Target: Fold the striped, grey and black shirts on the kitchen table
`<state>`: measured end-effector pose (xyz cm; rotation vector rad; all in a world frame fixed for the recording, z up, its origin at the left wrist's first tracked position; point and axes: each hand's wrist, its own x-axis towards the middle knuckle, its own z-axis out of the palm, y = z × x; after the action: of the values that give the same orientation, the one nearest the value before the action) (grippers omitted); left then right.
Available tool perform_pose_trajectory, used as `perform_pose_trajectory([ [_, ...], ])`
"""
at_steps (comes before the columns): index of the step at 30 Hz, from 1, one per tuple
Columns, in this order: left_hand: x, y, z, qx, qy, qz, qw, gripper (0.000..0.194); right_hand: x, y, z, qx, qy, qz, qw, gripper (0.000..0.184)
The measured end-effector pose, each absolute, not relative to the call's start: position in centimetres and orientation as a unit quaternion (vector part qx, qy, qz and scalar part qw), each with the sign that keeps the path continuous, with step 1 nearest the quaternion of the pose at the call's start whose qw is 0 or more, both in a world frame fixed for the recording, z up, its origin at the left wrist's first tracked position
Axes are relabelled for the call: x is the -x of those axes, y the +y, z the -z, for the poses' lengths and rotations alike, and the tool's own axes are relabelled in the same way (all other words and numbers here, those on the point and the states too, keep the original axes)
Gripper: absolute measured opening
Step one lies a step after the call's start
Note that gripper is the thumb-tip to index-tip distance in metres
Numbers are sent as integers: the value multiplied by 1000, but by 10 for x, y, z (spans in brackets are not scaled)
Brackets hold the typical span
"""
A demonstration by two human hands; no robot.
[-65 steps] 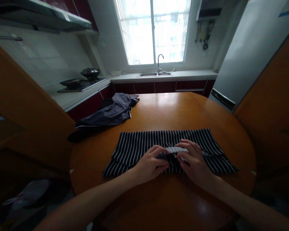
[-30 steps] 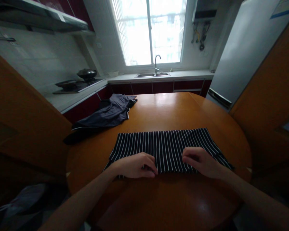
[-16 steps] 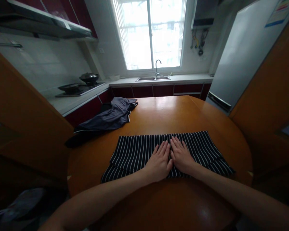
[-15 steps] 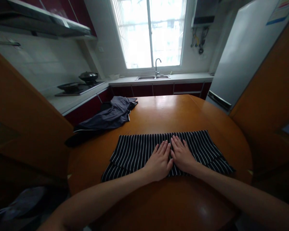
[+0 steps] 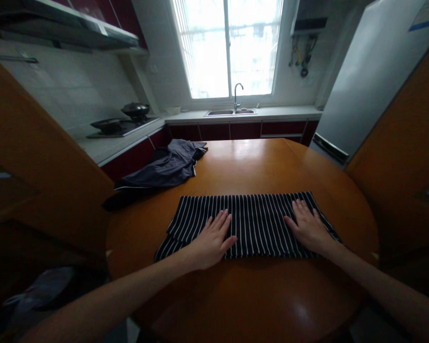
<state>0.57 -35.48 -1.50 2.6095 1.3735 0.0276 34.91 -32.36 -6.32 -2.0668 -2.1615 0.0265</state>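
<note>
Spreading apart across the striped cloth (image 5: pixel 259 224), the left hand (image 5: pixel 210 244) and right hand (image 5: pixel 308 231) now lie well clear of each other. Half a second ago they were side by side at its middle; now the left hand rests left of the middle and the right hand has gone out towards the right end. The cloth itself has hardly shifted, so the change is in the hands rather than in where it lies. About two seconds ago the fingers were working at a pale, rucked part near the middle; that part no longer shows, and the stripes between the hands run fairly straight and even. Taken together, this reads as a smoothing stroke outward, over a surface already largely flat.

Neither grip has hold of anything: each hand is laid palm down on top of the cloth, fingers straight and thumb out to the side. How hard they press cannot be told from this dim view.

The cloth lies as a wide folded band on the near part of the counter (image 5: pixel 264 166), its near edge exposed between the hands. At the left end the upper layer stops short of the lower one, so the layers are not flush there. The grey garment (image 5: pixel 171 164) sits apart at the counter's left side, lying as it did before.
</note>
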Motion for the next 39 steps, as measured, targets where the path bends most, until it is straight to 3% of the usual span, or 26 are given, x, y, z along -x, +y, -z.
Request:
perform_pose_trajectory([
  [5,-59,-310,-2,-899,431,-79,3,60,-287,-302,31,610,-782,6,125,66],
  [12,-89,-271,45,-883,464,-72,0,61,-240,-282,47,559,-822,-9,107,61],
  [20,-53,-274,51,-857,508,-89,1,69,-295,-282,65,622,-776,-30,99,71],
  [32,107,-290,47,-744,668,-19,-2,68,-393,-291,75,708,-704,-11,54,77],
  [39,84,-295,10,-728,682,-63,-39,69,-360,-297,48,693,-712,24,110,78],
])
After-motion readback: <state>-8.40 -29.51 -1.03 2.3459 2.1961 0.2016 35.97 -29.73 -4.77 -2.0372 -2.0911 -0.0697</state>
